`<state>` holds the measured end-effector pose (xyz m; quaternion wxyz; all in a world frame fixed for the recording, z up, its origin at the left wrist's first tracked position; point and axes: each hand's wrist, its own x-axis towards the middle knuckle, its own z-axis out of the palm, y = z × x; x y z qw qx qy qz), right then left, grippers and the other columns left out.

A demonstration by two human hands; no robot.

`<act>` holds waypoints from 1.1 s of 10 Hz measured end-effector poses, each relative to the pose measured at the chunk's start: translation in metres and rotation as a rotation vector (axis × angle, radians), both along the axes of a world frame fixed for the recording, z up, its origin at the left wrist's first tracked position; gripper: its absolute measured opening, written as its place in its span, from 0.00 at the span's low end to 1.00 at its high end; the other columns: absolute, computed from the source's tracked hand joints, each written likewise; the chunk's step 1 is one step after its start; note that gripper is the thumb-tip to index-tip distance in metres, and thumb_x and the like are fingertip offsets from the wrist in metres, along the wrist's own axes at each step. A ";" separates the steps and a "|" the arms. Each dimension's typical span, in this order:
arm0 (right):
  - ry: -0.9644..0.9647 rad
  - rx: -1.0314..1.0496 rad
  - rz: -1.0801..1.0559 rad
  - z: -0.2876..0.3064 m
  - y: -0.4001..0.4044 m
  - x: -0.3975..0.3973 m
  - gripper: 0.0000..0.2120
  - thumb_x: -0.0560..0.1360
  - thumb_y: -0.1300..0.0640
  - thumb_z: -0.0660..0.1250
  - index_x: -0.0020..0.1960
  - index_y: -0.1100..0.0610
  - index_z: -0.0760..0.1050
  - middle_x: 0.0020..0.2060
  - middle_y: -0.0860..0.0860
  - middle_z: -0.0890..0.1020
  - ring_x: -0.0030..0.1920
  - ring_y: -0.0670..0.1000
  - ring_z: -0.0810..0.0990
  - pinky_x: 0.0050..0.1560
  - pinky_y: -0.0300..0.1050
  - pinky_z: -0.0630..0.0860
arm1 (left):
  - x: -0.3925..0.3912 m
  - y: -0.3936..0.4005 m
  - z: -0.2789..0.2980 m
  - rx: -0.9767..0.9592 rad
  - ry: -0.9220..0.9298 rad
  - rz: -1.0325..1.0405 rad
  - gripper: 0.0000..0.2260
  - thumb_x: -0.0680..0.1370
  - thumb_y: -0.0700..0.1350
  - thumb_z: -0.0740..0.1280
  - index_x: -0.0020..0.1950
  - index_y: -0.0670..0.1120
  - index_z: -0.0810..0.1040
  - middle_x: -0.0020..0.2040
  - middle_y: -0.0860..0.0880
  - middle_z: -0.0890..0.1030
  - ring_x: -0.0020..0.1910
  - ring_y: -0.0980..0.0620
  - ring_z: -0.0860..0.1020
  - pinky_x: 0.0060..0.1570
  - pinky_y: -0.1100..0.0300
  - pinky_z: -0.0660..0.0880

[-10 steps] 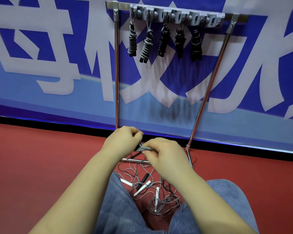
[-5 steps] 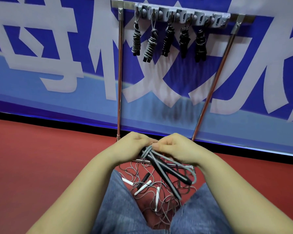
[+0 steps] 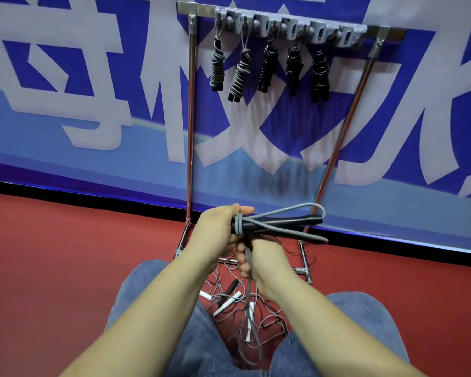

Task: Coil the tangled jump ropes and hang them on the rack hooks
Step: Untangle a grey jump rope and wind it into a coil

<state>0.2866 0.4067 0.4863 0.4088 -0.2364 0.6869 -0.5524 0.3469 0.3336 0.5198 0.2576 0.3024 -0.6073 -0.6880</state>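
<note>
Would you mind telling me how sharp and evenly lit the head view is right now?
Head view: hung rope bundles cast soft smeared shadows on the banner; wide-angle bend splays the rack posts; banner lettering edges look slightly soft; no harsh glare.

Both forearms extend forward from the bottom edge and converge at centre. Left hand [image 3: 215, 229]: fingers curled in a fist, thumb on top, gripping a rope [image 3: 280, 223] (handles project rightward). Right hand [image 3: 259, 263]: below and just beside the left, fingers curled round the hanging cord.
</note>
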 end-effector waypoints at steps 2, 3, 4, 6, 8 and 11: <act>0.044 -0.092 0.014 0.002 0.013 0.022 0.25 0.82 0.53 0.53 0.29 0.59 0.70 0.18 0.49 0.68 0.16 0.45 0.63 0.20 0.35 0.60 | 0.001 -0.030 -0.006 -0.460 -0.114 0.295 0.14 0.79 0.43 0.60 0.34 0.48 0.78 0.29 0.52 0.76 0.31 0.53 0.72 0.33 0.62 0.67; 0.345 -0.115 0.053 0.015 0.017 0.013 0.23 0.81 0.52 0.56 0.30 0.55 0.73 0.17 0.46 0.67 0.19 0.42 0.64 0.25 0.36 0.61 | 0.004 -0.037 -0.018 -0.594 -0.224 0.310 0.15 0.79 0.48 0.59 0.38 0.44 0.78 0.33 0.45 0.79 0.38 0.44 0.76 0.40 0.54 0.71; 0.820 -0.009 0.156 0.020 0.023 0.000 0.16 0.76 0.47 0.65 0.32 0.52 0.73 0.22 0.46 0.69 0.27 0.44 0.66 0.32 0.41 0.64 | 0.005 -0.040 -0.023 -0.660 -0.339 0.283 0.14 0.79 0.49 0.59 0.40 0.43 0.78 0.32 0.45 0.77 0.40 0.42 0.75 0.38 0.54 0.69; 1.156 0.106 0.165 0.048 0.026 -0.029 0.10 0.72 0.43 0.67 0.46 0.47 0.82 0.41 0.47 0.82 0.45 0.48 0.78 0.46 0.46 0.73 | 0.009 -0.040 -0.016 -0.657 -0.476 -0.034 0.11 0.76 0.48 0.62 0.46 0.51 0.84 0.46 0.50 0.85 0.49 0.49 0.80 0.53 0.54 0.76; 0.915 0.170 0.344 0.050 0.023 -0.045 0.22 0.73 0.40 0.65 0.29 0.55 0.72 0.25 0.49 0.64 0.26 0.46 0.61 0.30 0.44 0.59 | 0.017 -0.035 -0.012 -0.497 -0.207 -0.246 0.10 0.75 0.48 0.63 0.47 0.52 0.85 0.42 0.50 0.85 0.43 0.50 0.81 0.50 0.55 0.75; 0.383 0.135 0.352 0.042 0.020 -0.043 0.18 0.77 0.43 0.61 0.37 0.55 0.77 0.25 0.47 0.75 0.25 0.44 0.69 0.28 0.35 0.66 | 0.016 -0.016 -0.014 -0.143 0.065 -0.244 0.12 0.80 0.39 0.60 0.50 0.44 0.84 0.35 0.44 0.81 0.31 0.50 0.75 0.33 0.63 0.69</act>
